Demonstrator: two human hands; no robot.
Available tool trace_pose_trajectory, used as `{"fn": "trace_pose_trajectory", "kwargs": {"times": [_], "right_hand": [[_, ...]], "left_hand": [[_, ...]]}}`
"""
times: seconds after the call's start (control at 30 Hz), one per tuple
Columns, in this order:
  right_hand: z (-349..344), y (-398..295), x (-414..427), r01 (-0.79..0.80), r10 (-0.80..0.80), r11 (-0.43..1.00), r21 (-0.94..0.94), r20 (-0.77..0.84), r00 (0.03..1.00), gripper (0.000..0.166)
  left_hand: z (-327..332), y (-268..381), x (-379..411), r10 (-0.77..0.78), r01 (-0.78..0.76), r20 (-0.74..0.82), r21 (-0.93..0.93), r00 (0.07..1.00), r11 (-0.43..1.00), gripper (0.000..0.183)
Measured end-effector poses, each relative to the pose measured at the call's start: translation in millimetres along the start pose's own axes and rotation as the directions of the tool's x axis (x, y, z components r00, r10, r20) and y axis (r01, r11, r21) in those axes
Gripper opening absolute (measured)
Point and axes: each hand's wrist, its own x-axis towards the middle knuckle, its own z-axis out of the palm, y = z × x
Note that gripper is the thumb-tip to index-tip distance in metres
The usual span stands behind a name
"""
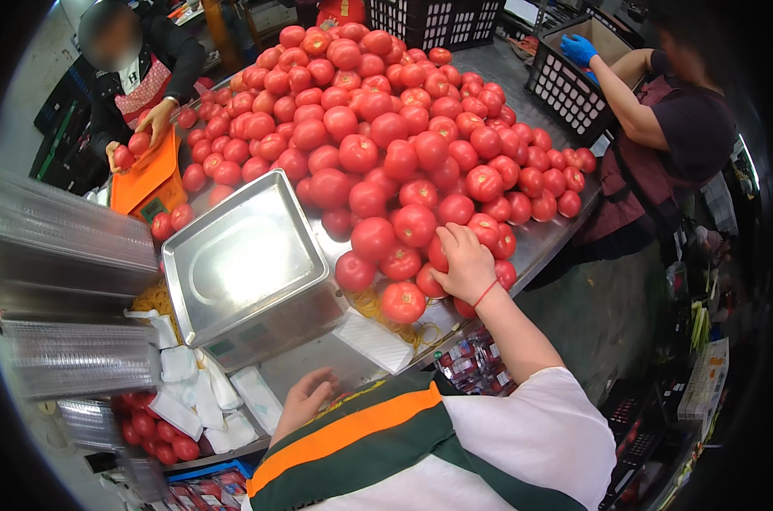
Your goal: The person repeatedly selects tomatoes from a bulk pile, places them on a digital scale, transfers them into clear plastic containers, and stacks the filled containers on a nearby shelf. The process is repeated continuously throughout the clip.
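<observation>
A large heap of red tomatoes [361,128] covers much of the metal table. My right hand [466,262], with a red string at the wrist, rests over a tomato [438,254] at the near edge of the heap, its fingers curled on it; whether it grips is unclear. My left hand [308,397] is low in front of the apron, fingers bent, partly hidden below; something red shows beside it, too covered to name. A metal tray [243,255] lies on a boxy metal scale between the heap and the stacked clear plastic trays [73,223].
White absorbent pads [192,389] and yellow rubber bands [156,303] lie at left, above bagged tomatoes [156,434]. A person across the table holds tomatoes by an orange scale [147,175]. Another person with blue gloves handles a black crate [571,86] at right.
</observation>
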Motion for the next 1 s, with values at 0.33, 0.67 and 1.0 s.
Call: {"fn": "trace_pose_trajectory", "kwargs": {"times": [0.33, 0.67, 1.0], "right_hand": [[23, -87, -7, -0.197, -0.087, 0.136, 0.971, 0.21, 0.974, 0.042], [-24, -6, 44, 0.002, 0.144, 0.818, 0.575, -0.207, 0.968, 0.05], [29, -58, 272, 0.193, -0.193, 0.979, 0.072, -0.007, 0.981, 0.047]], "left_hand": [[32, 96, 52, 0.676, -0.678, 0.238, 0.526, 0.697, 0.514, 0.078], [18, 40, 52, 0.458, -0.441, -0.088, 0.165, 0.884, 0.882, 0.052], [23, 45, 55, 0.365, -0.355, -0.036, 0.161, 0.93, 0.921, 0.031]]}}
